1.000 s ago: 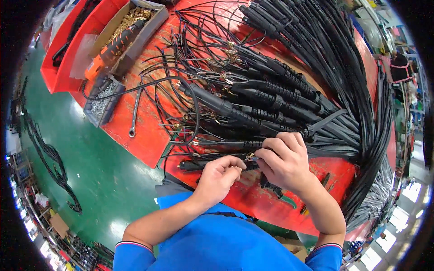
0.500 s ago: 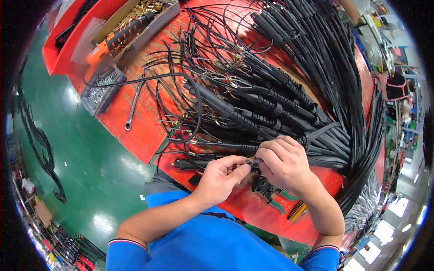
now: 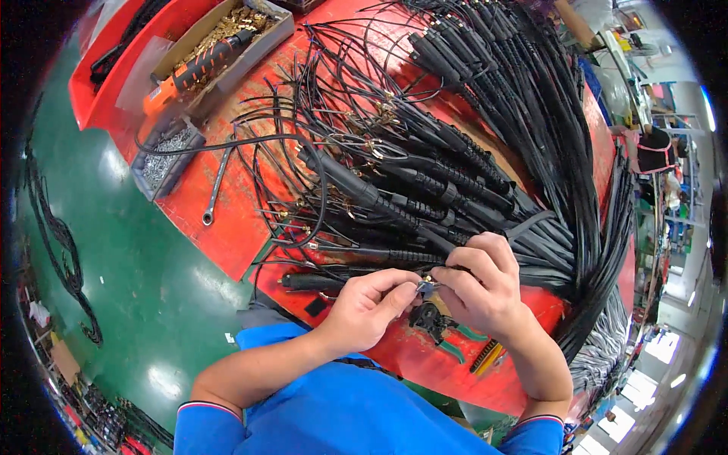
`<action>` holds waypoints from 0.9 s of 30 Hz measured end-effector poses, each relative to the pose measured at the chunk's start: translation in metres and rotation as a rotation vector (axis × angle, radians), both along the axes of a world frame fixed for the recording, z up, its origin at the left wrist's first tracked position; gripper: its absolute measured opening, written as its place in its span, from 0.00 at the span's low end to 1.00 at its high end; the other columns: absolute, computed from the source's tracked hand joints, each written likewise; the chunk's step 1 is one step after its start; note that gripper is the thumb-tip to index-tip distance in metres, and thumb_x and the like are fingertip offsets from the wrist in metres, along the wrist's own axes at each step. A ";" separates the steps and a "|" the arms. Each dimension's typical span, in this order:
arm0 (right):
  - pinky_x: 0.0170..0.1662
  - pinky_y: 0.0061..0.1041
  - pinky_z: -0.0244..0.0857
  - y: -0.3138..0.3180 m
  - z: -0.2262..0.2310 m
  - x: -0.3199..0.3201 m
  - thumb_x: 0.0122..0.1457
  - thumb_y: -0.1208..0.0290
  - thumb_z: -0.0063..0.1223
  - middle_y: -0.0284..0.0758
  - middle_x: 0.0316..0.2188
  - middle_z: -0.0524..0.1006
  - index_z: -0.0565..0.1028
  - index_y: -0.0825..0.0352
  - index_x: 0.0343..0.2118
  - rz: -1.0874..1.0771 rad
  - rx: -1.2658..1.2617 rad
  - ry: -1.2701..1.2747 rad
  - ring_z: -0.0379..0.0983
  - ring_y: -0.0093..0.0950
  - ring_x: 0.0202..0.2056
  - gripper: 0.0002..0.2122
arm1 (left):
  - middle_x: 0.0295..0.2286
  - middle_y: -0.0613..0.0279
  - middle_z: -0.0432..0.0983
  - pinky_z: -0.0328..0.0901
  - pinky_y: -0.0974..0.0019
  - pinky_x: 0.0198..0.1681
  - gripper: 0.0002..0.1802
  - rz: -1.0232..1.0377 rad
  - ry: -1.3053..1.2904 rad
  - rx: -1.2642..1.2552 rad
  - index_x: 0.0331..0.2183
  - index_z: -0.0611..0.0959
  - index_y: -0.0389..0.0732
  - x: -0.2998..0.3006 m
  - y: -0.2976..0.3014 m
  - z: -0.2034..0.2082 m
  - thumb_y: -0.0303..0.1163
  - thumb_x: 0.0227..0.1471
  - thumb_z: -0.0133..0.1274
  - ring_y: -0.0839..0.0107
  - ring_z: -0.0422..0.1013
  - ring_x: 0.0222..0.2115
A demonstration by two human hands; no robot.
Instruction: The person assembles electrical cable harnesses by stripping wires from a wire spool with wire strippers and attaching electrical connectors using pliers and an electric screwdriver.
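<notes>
My left hand [image 3: 370,307] pinches a small dark piece with a brass-coloured bit [image 3: 427,287] between thumb and forefinger. From the other side, my right hand [image 3: 487,287] has its fingertips closed on the same piece; its exact kind is too small to make out. Just beyond both hands lie black cables [image 3: 394,254] with thick ribbed sleeves and thin wire ends. Under the right hand, a crimping tool [image 3: 429,321] with green handles rests on the red tabletop [image 3: 402,353]. Beside it is a yellow utility knife [image 3: 487,356].
A combination wrench [image 3: 217,186] lies at the left. Near it stand a grey bin of silver screws [image 3: 163,155], an orange-and-black power screwdriver [image 3: 193,72], a box of brass parts [image 3: 284,30] and a red bin [image 3: 82,87]. Bundled black cables [image 3: 565,144] fill the right side.
The hands have parted slightly and more of the small piece shows between them. My right hand has turned a little, uncovering more of the crimping tool. The whole view has shifted slightly.
</notes>
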State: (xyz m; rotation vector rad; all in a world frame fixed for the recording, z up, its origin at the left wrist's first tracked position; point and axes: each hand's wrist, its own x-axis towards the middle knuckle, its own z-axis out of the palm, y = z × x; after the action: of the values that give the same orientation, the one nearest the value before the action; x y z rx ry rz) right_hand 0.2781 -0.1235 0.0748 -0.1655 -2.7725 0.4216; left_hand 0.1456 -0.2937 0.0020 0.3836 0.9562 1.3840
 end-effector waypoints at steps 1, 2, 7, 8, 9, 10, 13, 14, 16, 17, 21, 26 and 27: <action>0.40 0.36 0.70 0.000 0.002 0.001 0.39 0.74 0.65 0.31 0.32 0.76 0.81 0.62 0.33 -0.004 0.030 0.008 0.73 0.33 0.37 0.13 | 0.32 0.70 0.78 0.65 0.75 0.35 0.14 0.020 0.017 0.020 0.48 0.82 0.33 0.002 0.001 0.001 0.32 0.69 0.52 0.83 0.67 0.30; 0.40 0.36 0.70 0.000 0.001 0.002 0.39 0.74 0.65 0.31 0.32 0.76 0.81 0.62 0.33 -0.006 0.031 0.010 0.73 0.33 0.37 0.13 | 0.33 0.70 0.77 0.65 0.74 0.34 0.13 0.040 0.035 0.041 0.47 0.82 0.32 0.004 0.002 0.002 0.32 0.69 0.52 0.83 0.66 0.30; 0.43 0.38 0.67 -0.005 0.002 0.003 0.38 0.73 0.66 0.30 0.32 0.76 0.80 0.61 0.32 0.006 -0.038 -0.040 0.71 0.33 0.37 0.14 | 0.35 0.64 0.76 0.67 0.72 0.40 0.10 0.043 0.244 0.107 0.43 0.81 0.32 0.006 0.002 0.002 0.29 0.69 0.50 0.78 0.70 0.35; 0.44 0.37 0.67 -0.005 0.002 0.003 0.38 0.74 0.66 0.30 0.31 0.76 0.80 0.61 0.32 0.000 -0.062 -0.052 0.71 0.33 0.37 0.14 | 0.36 0.62 0.76 0.67 0.71 0.41 0.09 0.046 0.351 0.154 0.43 0.81 0.31 0.006 0.002 0.001 0.28 0.69 0.50 0.76 0.70 0.36; 0.44 0.37 0.67 -0.005 0.001 0.004 0.38 0.74 0.66 0.30 0.31 0.76 0.80 0.61 0.32 0.001 -0.061 -0.053 0.71 0.33 0.37 0.14 | 0.36 0.62 0.76 0.67 0.71 0.41 0.09 0.047 0.350 0.155 0.43 0.81 0.31 0.006 0.002 0.002 0.28 0.69 0.50 0.76 0.70 0.36; 0.44 0.37 0.67 -0.004 -0.001 0.006 0.38 0.74 0.66 0.29 0.31 0.76 0.81 0.61 0.33 0.004 -0.076 -0.039 0.71 0.32 0.37 0.14 | 0.36 0.61 0.76 0.67 0.70 0.41 0.09 0.029 0.351 0.141 0.42 0.80 0.31 0.005 0.002 0.005 0.27 0.68 0.50 0.75 0.71 0.36; 0.44 0.38 0.66 -0.003 -0.001 0.009 0.38 0.75 0.66 0.29 0.31 0.77 0.81 0.61 0.34 0.016 -0.094 -0.025 0.72 0.32 0.36 0.15 | 0.32 0.59 0.74 0.66 0.68 0.38 0.09 0.049 0.401 0.149 0.41 0.81 0.31 0.007 0.006 0.007 0.28 0.67 0.51 0.74 0.70 0.33; 0.44 0.38 0.66 -0.003 0.000 0.009 0.37 0.75 0.66 0.29 0.31 0.77 0.82 0.61 0.34 0.025 -0.099 -0.025 0.72 0.32 0.36 0.16 | 0.30 0.58 0.73 0.66 0.67 0.34 0.09 0.087 0.452 0.169 0.40 0.81 0.32 0.008 0.007 0.008 0.29 0.67 0.52 0.73 0.69 0.29; 0.44 0.38 0.66 -0.002 -0.001 0.010 0.38 0.75 0.66 0.29 0.32 0.77 0.82 0.62 0.35 0.030 -0.110 -0.017 0.72 0.32 0.36 0.16 | 0.29 0.57 0.74 0.66 0.66 0.33 0.09 0.071 0.461 0.138 0.40 0.81 0.32 0.008 0.007 0.012 0.29 0.67 0.53 0.72 0.69 0.29; 0.44 0.38 0.66 -0.002 -0.001 0.011 0.38 0.75 0.66 0.29 0.32 0.77 0.82 0.62 0.35 0.034 -0.121 -0.008 0.72 0.32 0.36 0.16 | 0.29 0.57 0.74 0.66 0.66 0.32 0.09 0.055 0.471 0.107 0.41 0.81 0.31 0.008 0.008 0.014 0.29 0.67 0.53 0.71 0.69 0.28; 0.44 0.38 0.67 0.000 -0.002 0.010 0.38 0.75 0.67 0.29 0.31 0.77 0.82 0.62 0.35 0.035 -0.132 -0.016 0.72 0.32 0.35 0.16 | 0.29 0.57 0.75 0.66 0.66 0.32 0.10 0.078 0.432 0.044 0.41 0.81 0.31 0.011 0.009 0.015 0.30 0.66 0.54 0.71 0.70 0.27; 0.46 0.39 0.66 0.001 -0.001 0.009 0.40 0.74 0.67 0.28 0.30 0.77 0.82 0.62 0.36 0.043 -0.142 -0.043 0.72 0.30 0.35 0.15 | 0.31 0.66 0.75 0.66 0.71 0.36 0.12 0.032 0.409 0.025 0.42 0.81 0.31 0.013 0.008 0.003 0.32 0.69 0.52 0.79 0.69 0.33; 0.46 0.39 0.66 0.002 -0.001 0.009 0.40 0.74 0.67 0.28 0.30 0.77 0.82 0.62 0.36 0.042 -0.142 -0.044 0.72 0.30 0.35 0.15 | 0.31 0.66 0.75 0.66 0.71 0.36 0.12 0.032 0.409 0.025 0.42 0.81 0.31 0.012 0.008 0.003 0.32 0.69 0.52 0.79 0.69 0.33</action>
State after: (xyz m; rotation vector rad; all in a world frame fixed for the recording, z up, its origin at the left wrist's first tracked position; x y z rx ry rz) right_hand 0.2873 -0.1217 0.0743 -0.1517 -2.7929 0.6328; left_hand 0.1576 -0.2853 0.0054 0.6908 1.2815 1.3737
